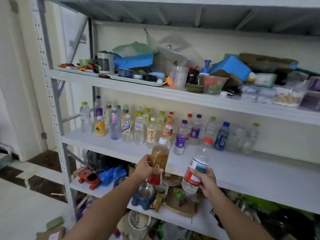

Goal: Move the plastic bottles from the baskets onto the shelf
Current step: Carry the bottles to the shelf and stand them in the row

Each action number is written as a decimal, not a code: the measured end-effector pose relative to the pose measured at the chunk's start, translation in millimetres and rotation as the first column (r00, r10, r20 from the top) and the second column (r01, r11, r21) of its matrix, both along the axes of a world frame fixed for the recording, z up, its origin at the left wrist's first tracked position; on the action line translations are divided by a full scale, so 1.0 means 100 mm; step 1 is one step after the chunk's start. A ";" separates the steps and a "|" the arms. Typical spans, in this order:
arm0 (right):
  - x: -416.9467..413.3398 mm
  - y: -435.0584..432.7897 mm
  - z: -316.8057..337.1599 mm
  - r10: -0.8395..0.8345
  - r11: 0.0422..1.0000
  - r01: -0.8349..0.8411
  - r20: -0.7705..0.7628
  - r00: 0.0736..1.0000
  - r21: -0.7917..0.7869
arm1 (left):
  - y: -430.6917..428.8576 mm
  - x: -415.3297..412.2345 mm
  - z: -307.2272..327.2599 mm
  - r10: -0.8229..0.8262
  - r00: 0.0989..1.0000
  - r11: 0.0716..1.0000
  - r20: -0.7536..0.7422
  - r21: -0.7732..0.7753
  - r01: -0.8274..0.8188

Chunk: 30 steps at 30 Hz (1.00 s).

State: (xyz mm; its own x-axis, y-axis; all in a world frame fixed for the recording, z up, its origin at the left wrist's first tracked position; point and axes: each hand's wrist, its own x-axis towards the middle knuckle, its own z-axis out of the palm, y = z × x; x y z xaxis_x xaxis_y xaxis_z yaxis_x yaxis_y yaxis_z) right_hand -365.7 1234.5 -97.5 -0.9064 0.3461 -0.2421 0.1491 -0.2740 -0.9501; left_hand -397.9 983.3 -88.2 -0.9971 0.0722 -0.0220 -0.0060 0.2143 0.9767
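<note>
Left hand (144,168) grips an amber tea bottle (158,161), right hand (206,181) a clear water bottle (195,170) (red cap), both raised near the middle shelf (242,170), probably to join the bottle row (155,125).

The single head view looks forward and slightly down, close before the shelf (225,172), edges perhaps wide-angle distorted.

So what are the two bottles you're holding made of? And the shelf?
Amber bottle: glossy plastic, it seems; light shines through it. Clear bottle: see-through plastic with a shiny printed label. Shelf: matte white board, maybe painted wood or laminate; the grey posts look like metal.
</note>
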 end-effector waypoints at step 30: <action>-1.40 1.43 -0.50 -0.164 0.977 0.166 -0.030 0.986 0.134 | 2.12 -1.72 -0.58 -0.113 0.990 0.955 -0.085 -0.284 0.085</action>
State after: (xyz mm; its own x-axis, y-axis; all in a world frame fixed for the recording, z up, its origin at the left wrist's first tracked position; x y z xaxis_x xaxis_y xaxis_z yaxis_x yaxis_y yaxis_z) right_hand -505.3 1377.2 -147.3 -0.8378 0.5199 -0.1666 0.0949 -0.1617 -0.9823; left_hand -569.5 1195.8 -145.8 -0.9835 0.1756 0.0436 0.1231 0.4728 0.8725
